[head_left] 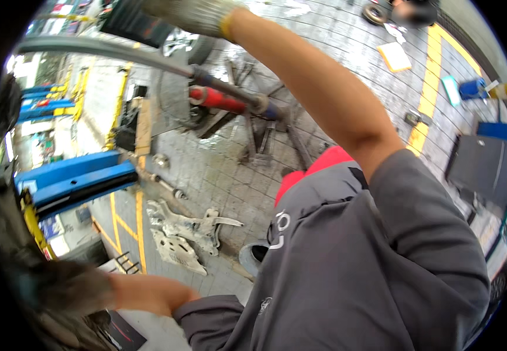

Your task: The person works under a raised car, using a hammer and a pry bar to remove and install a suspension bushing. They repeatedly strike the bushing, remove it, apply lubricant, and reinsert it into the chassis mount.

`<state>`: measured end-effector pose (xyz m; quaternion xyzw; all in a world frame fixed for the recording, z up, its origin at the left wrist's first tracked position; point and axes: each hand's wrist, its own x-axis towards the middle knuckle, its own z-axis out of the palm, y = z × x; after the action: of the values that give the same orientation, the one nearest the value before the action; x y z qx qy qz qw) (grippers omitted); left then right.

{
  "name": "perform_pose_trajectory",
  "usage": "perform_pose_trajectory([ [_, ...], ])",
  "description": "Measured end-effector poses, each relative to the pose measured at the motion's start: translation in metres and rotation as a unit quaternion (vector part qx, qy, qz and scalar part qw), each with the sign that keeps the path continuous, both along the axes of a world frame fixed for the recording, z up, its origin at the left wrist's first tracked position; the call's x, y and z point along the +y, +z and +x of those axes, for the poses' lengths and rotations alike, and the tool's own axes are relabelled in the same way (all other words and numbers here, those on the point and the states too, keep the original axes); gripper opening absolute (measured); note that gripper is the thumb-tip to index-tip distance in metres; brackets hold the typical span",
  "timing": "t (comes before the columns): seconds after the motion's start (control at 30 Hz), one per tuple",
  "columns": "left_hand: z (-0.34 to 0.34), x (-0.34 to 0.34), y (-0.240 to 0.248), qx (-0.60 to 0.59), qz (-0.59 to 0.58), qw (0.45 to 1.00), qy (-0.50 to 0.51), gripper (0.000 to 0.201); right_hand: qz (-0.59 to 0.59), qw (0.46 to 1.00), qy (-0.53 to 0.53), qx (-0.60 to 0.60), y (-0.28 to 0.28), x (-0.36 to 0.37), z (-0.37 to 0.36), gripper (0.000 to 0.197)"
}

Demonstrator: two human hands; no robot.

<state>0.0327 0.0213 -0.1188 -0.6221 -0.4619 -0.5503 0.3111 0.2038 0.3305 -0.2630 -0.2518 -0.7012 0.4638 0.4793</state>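
My right arm reaches across the top of the view. My right hand [198, 16], in a pale knitted glove with a yellow cuff, is beside a dark flat panel [136, 23]; its fingers are partly cut off by the upper edge. Below it runs a long grey metal tube [113, 50], joined to a floor stand with a red cylinder [218, 99] and splayed legs. At lower left, my left hand [72, 286] looks dark and smeared by motion. It is next to dark, unclear parts along the left edge, and whether it touches them I cannot tell.
Metal car parts, a subframe [192, 225] and a drive shaft [165, 186], lie on the tiled floor. Blue lift arms [78, 178] jut in at left. A black-topped cart [484, 169] stands at right. Another person is partly visible at top right, near a small wheel [375, 14].
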Motion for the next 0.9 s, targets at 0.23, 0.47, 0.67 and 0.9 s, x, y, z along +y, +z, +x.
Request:
perform_pose_trajectory([
  [0.23, 0.050, -0.039, -0.356, -0.710, -0.327, 0.616, -0.099, 0.039, -0.454, 0.847, -0.148, -0.235, -0.385, -0.041, 0.218, 0.055],
  [0.47, 0.155, -0.052, -0.475, -0.749, -0.531, 0.394, -0.052, 0.056, -0.613, 0.647, -0.279, -0.357, -0.543, -0.219, 0.384, 0.039],
  [0.67, 0.207, -0.031, -0.536, -0.638, -0.679, 0.364, -0.008, 0.052, -0.538, 0.613, -0.318, -0.484, -0.660, -0.285, 0.441, 0.053],
  [0.9, 0.244, -0.045, -0.604, -0.589, -0.738, 0.329, 0.020, 0.065, -0.710, 0.537, -0.435, -0.132, -0.723, -0.187, 0.479, 0.064],
])
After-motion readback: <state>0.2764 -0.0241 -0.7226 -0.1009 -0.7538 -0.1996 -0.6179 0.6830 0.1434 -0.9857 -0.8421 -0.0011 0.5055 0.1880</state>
